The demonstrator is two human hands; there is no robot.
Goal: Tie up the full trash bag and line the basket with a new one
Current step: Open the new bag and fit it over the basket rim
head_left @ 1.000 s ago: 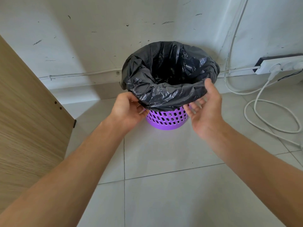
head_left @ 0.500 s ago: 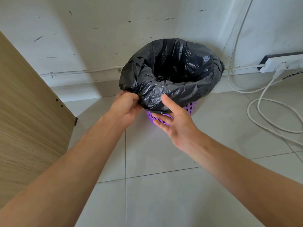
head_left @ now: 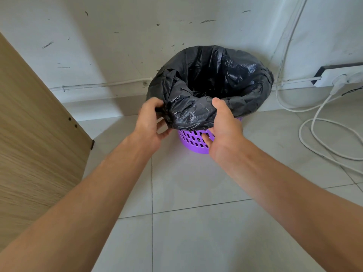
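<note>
A black trash bag (head_left: 216, 83) lines a small purple perforated basket (head_left: 193, 141) on the tiled floor by the wall; the bag's edge is folded down over the rim. My left hand (head_left: 151, 122) pinches the bag's folded edge at the near left. My right hand (head_left: 224, 124) holds the near front of the fold, thumb on top and fingers beneath it against the basket wall. The inside of the bag is dark, and I cannot make out its contents.
A wooden panel (head_left: 37, 134) stands at the left. White cables (head_left: 322, 132) loop on the floor at the right, running to a wall power strip (head_left: 339, 76). A thin conduit (head_left: 102, 85) runs along the wall base.
My right hand moved from the basket's right side round to the near front and took hold of the bag's folded edge. My left hand kept its pinch on the left edge.
</note>
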